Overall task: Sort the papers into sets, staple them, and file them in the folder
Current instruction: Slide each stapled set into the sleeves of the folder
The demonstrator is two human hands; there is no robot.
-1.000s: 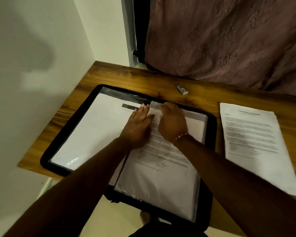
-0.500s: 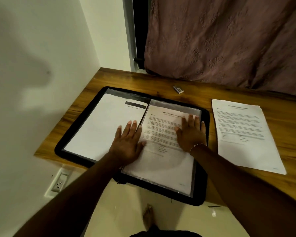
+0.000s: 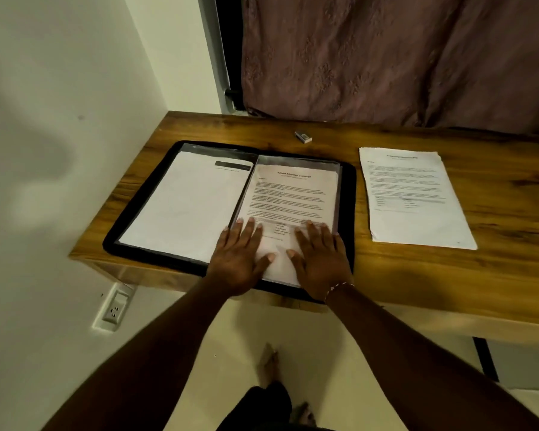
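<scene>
Print illegible; left hand (image 3: 238, 259) and right hand (image 3: 319, 262) press filed paper (image 3: 293, 194).

I see a wooden counter (image 3: 417, 275) set into the corner of a pale wall (image 3: 59, 119), with its black leg (image 3: 484, 359) showing low on the right. A dusky pink patterned curtain (image 3: 386, 57) hangs behind its far edge. A white outlet (image 3: 115, 309) sits on the wall below the counter's left end, above a cream floor (image 3: 237, 337).

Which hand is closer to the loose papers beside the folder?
Right. The right hand rests on the folder, just left of the loose papers; the left hand lies farther left.
</scene>
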